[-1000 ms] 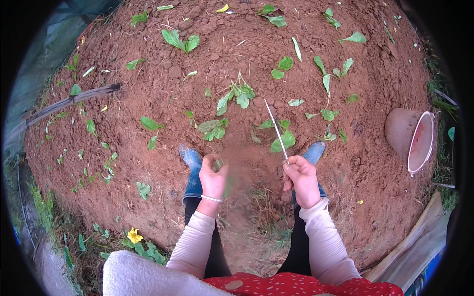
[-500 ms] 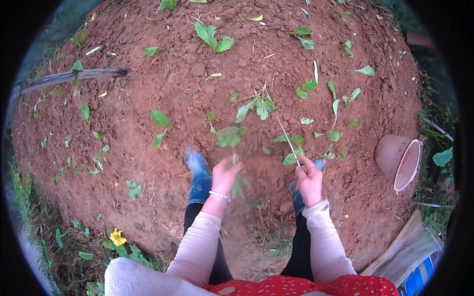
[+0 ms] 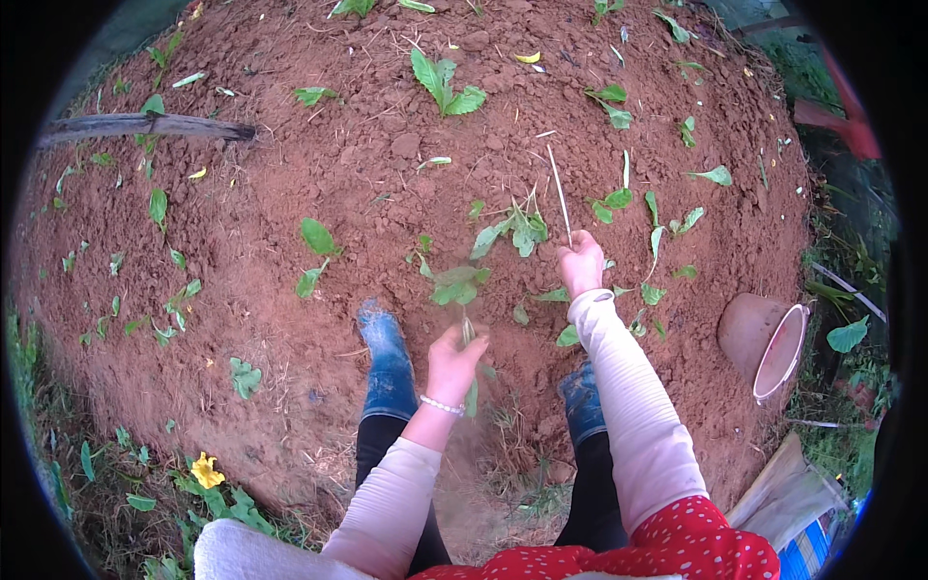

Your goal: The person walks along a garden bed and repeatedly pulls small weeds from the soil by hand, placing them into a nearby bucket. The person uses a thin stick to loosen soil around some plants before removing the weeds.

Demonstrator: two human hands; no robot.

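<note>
My left hand [image 3: 454, 362], with a pale beaded bracelet at its wrist, is closed round the stems of leafy green seedlings [image 3: 458, 286]. Their leaves stick out beyond the fingers and hang below the hand, slightly blurred. Farther out and to the right, my right hand [image 3: 581, 263] grips a thin, pale, straight stick-like tool [image 3: 558, 186]. Its tip points away from me, and its gripped end is hidden in the fist. Between the hands and a little beyond lies a small bunch of leafy seedlings [image 3: 527, 230] on the reddish soil [image 3: 406, 203].
Several single seedlings, such as a larger one [image 3: 445, 87], lie scattered over the soil. A brown bucket [image 3: 754, 333] is tipped on its side at right. A weathered pole [image 3: 155, 126] lies at far left. My blue boots [image 3: 389, 358] stand on the near soil, by weeds with a yellow flower [image 3: 206, 471].
My right hand has moved forward and slightly left with the stick-like tool, which now points more directly away. The left hand stays near its place, still holding the seedlings. The view has shifted slightly.
</note>
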